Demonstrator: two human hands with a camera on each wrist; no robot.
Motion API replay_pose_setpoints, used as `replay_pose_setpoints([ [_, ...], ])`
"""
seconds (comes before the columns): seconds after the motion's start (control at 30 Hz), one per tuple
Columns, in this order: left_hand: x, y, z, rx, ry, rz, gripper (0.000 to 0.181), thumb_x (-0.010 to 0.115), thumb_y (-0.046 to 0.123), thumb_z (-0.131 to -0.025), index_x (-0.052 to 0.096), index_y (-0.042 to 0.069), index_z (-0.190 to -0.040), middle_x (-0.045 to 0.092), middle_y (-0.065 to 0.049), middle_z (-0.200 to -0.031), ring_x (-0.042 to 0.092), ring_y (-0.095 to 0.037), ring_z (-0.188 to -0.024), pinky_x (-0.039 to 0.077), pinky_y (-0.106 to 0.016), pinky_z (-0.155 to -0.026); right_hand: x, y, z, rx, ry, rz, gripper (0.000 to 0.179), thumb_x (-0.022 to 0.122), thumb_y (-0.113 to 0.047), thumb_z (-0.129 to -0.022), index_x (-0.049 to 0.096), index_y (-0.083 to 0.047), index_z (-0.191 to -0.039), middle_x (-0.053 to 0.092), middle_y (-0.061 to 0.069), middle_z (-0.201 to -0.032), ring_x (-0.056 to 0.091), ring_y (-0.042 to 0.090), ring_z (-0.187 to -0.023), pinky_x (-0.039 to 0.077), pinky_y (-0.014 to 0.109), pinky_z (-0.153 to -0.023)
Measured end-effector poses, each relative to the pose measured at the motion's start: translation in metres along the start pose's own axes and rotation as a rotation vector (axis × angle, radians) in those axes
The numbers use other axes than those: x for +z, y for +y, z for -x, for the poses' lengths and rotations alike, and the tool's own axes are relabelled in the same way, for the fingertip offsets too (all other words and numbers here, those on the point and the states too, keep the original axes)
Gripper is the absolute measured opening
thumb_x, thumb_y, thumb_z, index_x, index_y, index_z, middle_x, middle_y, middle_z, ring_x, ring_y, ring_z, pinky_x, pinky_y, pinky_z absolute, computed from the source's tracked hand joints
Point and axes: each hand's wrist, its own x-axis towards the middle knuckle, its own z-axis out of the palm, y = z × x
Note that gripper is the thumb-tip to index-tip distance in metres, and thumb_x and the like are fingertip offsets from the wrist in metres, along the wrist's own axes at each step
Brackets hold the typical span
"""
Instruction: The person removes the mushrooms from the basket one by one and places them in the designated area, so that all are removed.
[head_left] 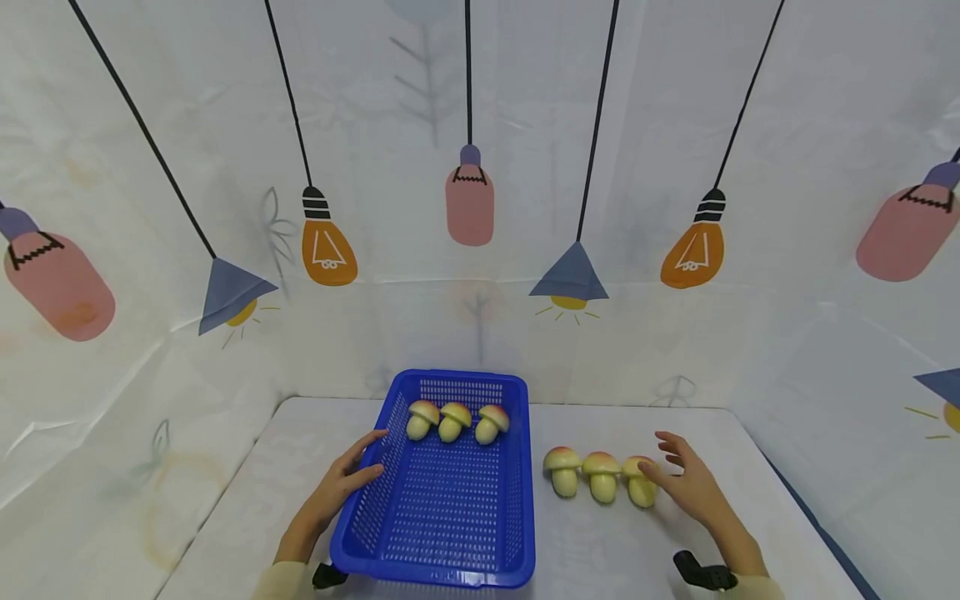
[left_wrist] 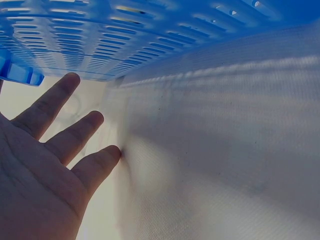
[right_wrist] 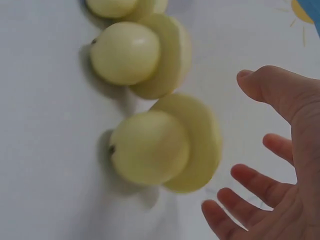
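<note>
A blue plastic basket [head_left: 432,578] stands on the table with three toy mushrooms [head_left: 451,422] inside, in a row near its far end. At the basket's left side is my left hand [head_left: 330,489], with thumb and fingertips at the rim. In the left wrist view, its straight, spread fingers [left_wrist: 75,140] lie beside the slotted wall. To the right of the basket, three more mushrooms [head_left: 602,477] form a row, yellow-green with reddish cap tops. My right hand [head_left: 693,483] hovers by the rightmost mushroom [right_wrist: 150,147], fingers spread and holding nothing.
The white table [head_left: 600,550] ends at the back against a pale wall covering [head_left: 420,333] printed with hanging lamps. A black band [head_left: 703,572] is on my right wrist.
</note>
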Motion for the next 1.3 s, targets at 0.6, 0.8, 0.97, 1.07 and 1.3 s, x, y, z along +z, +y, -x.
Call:
replay_pose_setpoints([
  [0.6,-0.001,-0.002,0.002,-0.022,0.025,-0.008,0.059,0.056,0.021,-0.104,0.036,0.017,-0.159,0.038,-0.032,-0.157,0.059,-0.039,-0.122,0.058,-0.035,-0.086,0.034,-0.096,-0.05,-0.228,-0.005,-0.051,0.078,0.075,-0.039,-0.093,0.039,-0.007,-0.155,0.049,0.028,-0.15,0.043,0.049,-0.141,0.036,0.07,-0.11],
  [0.8,-0.001,-0.002,0.001,-0.015,0.013,-0.003,0.059,0.056,0.021,-0.105,0.035,0.017,-0.16,0.039,-0.033,-0.155,0.06,-0.038,-0.12,0.058,-0.035,-0.086,0.052,-0.126,-0.061,-0.279,-0.028,-0.068,0.079,0.077,-0.037,-0.091,0.04,-0.007,-0.154,0.05,0.026,-0.15,0.045,0.045,-0.141,0.036,0.067,-0.112],
  [0.97,0.0,-0.001,0.0,-0.011,0.012,-0.013,0.059,0.056,0.02,-0.104,0.035,0.017,-0.16,0.038,-0.031,-0.157,0.059,-0.039,-0.123,0.057,-0.034,-0.087,0.065,-0.145,-0.066,-0.29,-0.066,-0.075,0.079,0.077,-0.036,-0.091,0.04,-0.009,-0.155,0.049,0.025,-0.151,0.045,0.044,-0.142,0.035,0.066,-0.113],
  [1.07,0.001,-0.001,0.0,-0.015,0.017,-0.018,0.059,0.057,0.021,-0.104,0.036,0.018,-0.159,0.038,-0.031,-0.157,0.058,-0.039,-0.124,0.057,-0.034,-0.087,0.072,-0.154,-0.068,-0.294,-0.088,-0.085,0.078,0.077,-0.036,-0.091,0.04,-0.009,-0.155,0.049,0.023,-0.152,0.045,0.043,-0.142,0.036,0.065,-0.113],
  [1.3,0.001,-0.002,0.0,-0.009,0.02,-0.026,0.059,0.057,0.022,-0.104,0.037,0.019,-0.159,0.041,-0.033,-0.154,0.061,-0.038,-0.12,0.058,-0.037,-0.087,0.092,-0.169,-0.075,-0.318,-0.127,-0.129,0.076,0.077,-0.03,-0.092,0.041,-0.006,-0.154,0.05,0.024,-0.15,0.048,0.041,-0.139,0.042,0.06,-0.11],
])
